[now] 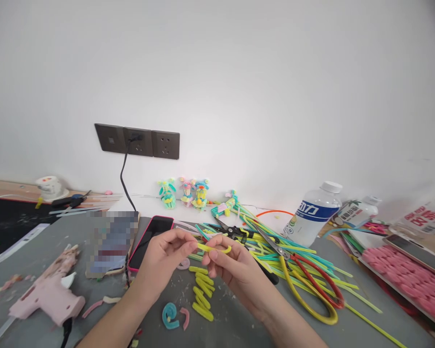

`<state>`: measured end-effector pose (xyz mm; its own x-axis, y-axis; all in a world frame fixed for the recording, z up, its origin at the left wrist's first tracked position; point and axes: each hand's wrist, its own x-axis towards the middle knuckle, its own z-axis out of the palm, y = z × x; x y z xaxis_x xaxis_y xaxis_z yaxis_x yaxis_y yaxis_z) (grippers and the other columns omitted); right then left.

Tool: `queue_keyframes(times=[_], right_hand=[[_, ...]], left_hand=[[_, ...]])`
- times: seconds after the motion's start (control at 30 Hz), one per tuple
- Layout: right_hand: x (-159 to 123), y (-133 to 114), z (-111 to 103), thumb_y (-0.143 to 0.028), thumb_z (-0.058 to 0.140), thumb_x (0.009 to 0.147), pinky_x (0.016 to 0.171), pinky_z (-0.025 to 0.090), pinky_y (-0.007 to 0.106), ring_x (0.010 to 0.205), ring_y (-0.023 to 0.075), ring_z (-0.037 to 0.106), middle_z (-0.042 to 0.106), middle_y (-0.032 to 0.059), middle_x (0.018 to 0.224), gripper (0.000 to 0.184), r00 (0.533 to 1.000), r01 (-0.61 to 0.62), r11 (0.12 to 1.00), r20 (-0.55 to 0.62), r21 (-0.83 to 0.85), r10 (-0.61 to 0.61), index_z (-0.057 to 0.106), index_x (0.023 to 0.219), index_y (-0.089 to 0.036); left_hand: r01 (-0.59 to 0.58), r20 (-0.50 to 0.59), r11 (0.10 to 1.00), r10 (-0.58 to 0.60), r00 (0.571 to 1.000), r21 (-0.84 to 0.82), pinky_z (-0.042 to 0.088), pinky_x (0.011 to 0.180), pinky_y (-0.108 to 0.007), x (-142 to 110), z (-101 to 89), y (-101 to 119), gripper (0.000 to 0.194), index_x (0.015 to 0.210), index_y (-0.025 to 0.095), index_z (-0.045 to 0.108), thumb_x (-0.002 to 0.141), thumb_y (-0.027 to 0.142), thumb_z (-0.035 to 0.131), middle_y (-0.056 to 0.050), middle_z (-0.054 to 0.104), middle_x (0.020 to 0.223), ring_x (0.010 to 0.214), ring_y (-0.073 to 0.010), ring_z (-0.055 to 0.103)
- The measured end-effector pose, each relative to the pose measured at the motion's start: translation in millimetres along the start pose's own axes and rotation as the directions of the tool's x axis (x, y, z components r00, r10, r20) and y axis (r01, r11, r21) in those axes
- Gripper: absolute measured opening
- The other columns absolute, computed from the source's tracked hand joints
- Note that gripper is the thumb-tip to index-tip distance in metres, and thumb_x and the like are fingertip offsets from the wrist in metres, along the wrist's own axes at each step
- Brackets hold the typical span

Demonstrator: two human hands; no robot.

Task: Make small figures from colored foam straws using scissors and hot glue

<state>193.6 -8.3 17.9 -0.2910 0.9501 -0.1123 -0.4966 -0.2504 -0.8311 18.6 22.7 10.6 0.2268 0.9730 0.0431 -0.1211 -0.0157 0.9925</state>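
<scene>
Between my two hands is a short yellow pipe cleaner [214, 248], its right end curling upward. My left hand [169, 253] pinches its left end between thumb and fingertips. The other end rests in the closed fingers of my right hand [232, 261]. Below them on the grey mat lies a row of several short yellow pipe cleaner pieces [203, 295]. Beside that row sit a blue coiled piece [170, 315] and a small pink curved piece [184, 319]. Long yellow and green pipe cleaners [311, 275] spread out to the right of my right hand.
Scissors [304, 290] with red and yellow handles and pliers [239, 233] lie on the right, near a plastic bottle [315, 212]. On the left are a pink glue gun [47, 290] and a phone [152, 241]. Small fuzzy figures [186, 193] stand by the wall.
</scene>
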Motion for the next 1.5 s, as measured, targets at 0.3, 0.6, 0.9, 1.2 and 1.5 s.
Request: queue_keyframes(times=[0.3, 0.6, 0.9, 1.2, 1.5], right_hand=[[4.0, 2.7, -6.9, -0.045, 0.081, 0.075, 0.064, 0.042, 0.024, 0.062, 0.0114, 0.055, 0.067, 0.0008, 0.07, 0.033, 0.991, 0.09, 0.98, -0.084, -0.18, -0.106, 0.067, 0.084, -0.017], [3.3, -5.5, -8.5, -0.052, 0.074, 0.079, 0.056, 0.026, 0.024, 0.057, 0.0098, 0.034, 0.044, -0.0048, 0.06, 0.039, 0.997, 0.069, 0.914, 0.002, -0.399, -0.075, 0.062, 0.07, -0.016], [-1.2, -6.5, -5.9, -0.05, 0.077, 0.076, 0.063, 0.037, 0.025, 0.064, 0.013, 0.054, 0.059, -0.0002, 0.066, 0.039, 0.993, -0.01, 0.95, 0.106, -0.312, 0.045, 0.063, 0.072, -0.015], [1.4, -1.9, -7.0, -0.051, 0.075, 0.079, 0.058, 0.034, 0.023, 0.057, 0.0103, 0.042, 0.05, -0.0036, 0.061, 0.037, 0.997, 0.037, 0.957, 0.071, -0.288, -0.017, 0.062, 0.074, -0.017], [0.0, -2.1, -6.3, -0.052, 0.073, 0.081, 0.062, 0.034, 0.024, 0.061, 0.0115, 0.038, 0.046, -0.003, 0.063, 0.036, 0.996, 0.088, 0.979, 0.05, -0.184, -0.08, 0.065, 0.073, -0.017]], left_hand=[[0.206, 0.176, 0.976, -0.192, 0.966, -0.064, 0.04, 0.06, -0.023, -1.4, 6.7, 8.6, 0.034, 0.072, 0.017, 0.059, 0.079, 0.047, 0.074, -0.002, 0.066, 0.071, 0.064, -0.0123, 0.053], [0.35, 0.363, 0.937, -0.328, 0.872, 0.006, 0.041, 0.059, -0.022, -2.4, 5.6, 7.7, 0.034, 0.08, 0.015, 0.062, 0.076, 0.046, 0.077, -0.004, 0.067, 0.073, 0.064, -0.0119, 0.053], [0.481, 0.461, 0.873, -0.395, 0.795, -0.081, 0.03, 0.048, -0.019, -4.2, 3.2, 2.8, 0.03, 0.078, 0.013, 0.074, 0.073, 0.042, 0.081, -0.004, 0.061, 0.079, 0.058, -0.0072, 0.041], [0.497, 0.464, 0.861, -0.399, 0.791, -0.106, 0.028, 0.05, -0.022, -4.9, 5.6, 3.0, 0.031, 0.073, 0.013, 0.072, 0.07, 0.041, 0.084, -0.003, 0.062, 0.069, 0.053, -0.0067, 0.044], [0.468, 0.457, 0.874, -0.367, 0.81, -0.128, 0.025, 0.055, -0.024, -6.0, 6.0, 7.9, 0.035, 0.063, 0.015, 0.061, 0.068, 0.04, 0.084, 0.0, 0.057, 0.068, 0.056, -0.0078, 0.036]])
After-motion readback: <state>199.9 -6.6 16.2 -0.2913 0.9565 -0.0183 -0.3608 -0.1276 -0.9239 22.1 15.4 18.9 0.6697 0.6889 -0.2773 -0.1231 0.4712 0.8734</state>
